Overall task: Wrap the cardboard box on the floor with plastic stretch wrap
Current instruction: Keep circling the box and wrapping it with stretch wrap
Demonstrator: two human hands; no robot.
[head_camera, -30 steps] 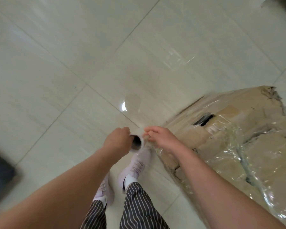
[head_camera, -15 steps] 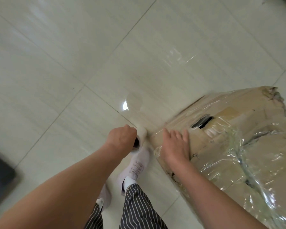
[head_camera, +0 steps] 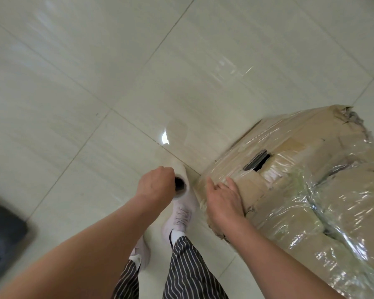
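A worn brown cardboard box [head_camera: 300, 160] stands on the tiled floor at the right, with clear shiny stretch film over its top and sides and a dark handle hole in its near face. My left hand [head_camera: 157, 185] grips a white roll of stretch wrap [head_camera: 180, 182], whose dark hollow core faces me, just left of the box's near corner. My right hand [head_camera: 224, 200] lies flat with straight fingers on the filmed top of that corner. A thin band of film runs from the roll to the box.
Glossy cream floor tiles [head_camera: 138, 72] stretch out to the left and beyond the box. A dark mat or object [head_camera: 2, 238] lies at the left edge. My white shoes [head_camera: 179, 219] and striped trouser legs stand beside the box's corner.
My right hand let go of the roll's end and moved right onto the box corner, where it now lies flat. My left hand kept its hold on the roll.
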